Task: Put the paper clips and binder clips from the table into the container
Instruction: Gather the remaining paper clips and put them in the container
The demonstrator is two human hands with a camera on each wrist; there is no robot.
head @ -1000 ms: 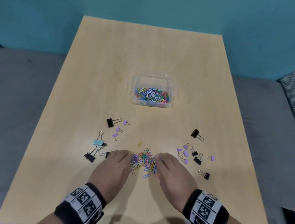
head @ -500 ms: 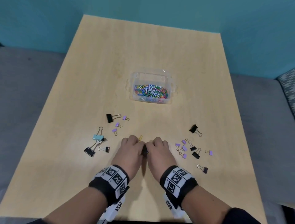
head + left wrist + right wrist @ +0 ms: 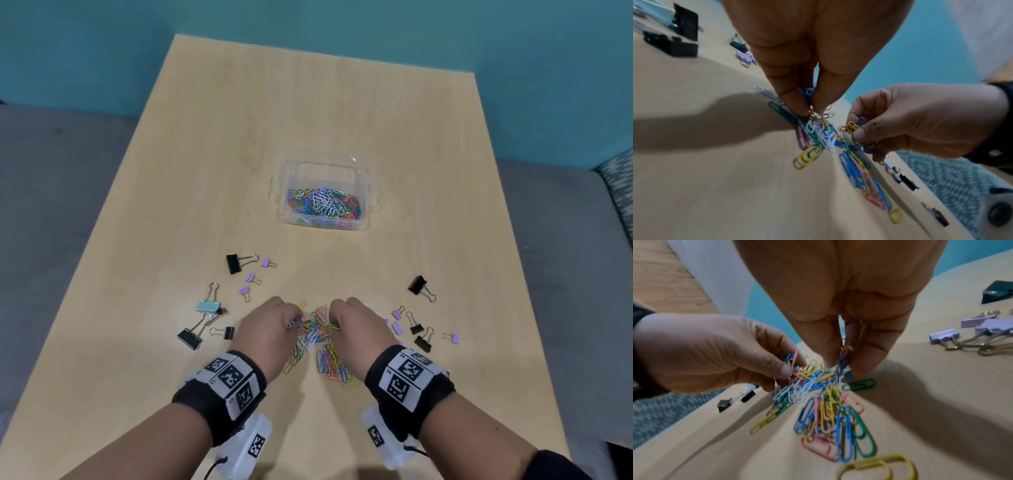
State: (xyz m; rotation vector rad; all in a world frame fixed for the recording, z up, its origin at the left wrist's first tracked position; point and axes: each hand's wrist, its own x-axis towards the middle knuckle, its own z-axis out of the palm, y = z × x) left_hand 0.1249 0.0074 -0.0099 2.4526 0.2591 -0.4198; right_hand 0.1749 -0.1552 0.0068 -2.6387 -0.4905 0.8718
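Fingers (image 3: 797, 100) of my left hand (image 3: 265, 329) and right hand (image 3: 359, 330) pinch paper clips (image 3: 317, 337) off the near-counter (image 3: 205, 171) pile; bare counter lies ahead toward the container (image 3: 325, 224). Binder clips (image 3: 236, 263) flank both hands, some hidden behind my right.

So the container (image 3: 323, 198) sits mid-table (image 3: 171, 205) with paper clips already in it. Nearer than the container there's a loose paper clip pile (image 3: 320, 346) — both hands are right over it. Binder clips (image 3: 219, 308) lie left of the pile, more binder clips (image 3: 416, 325) lie right of it.
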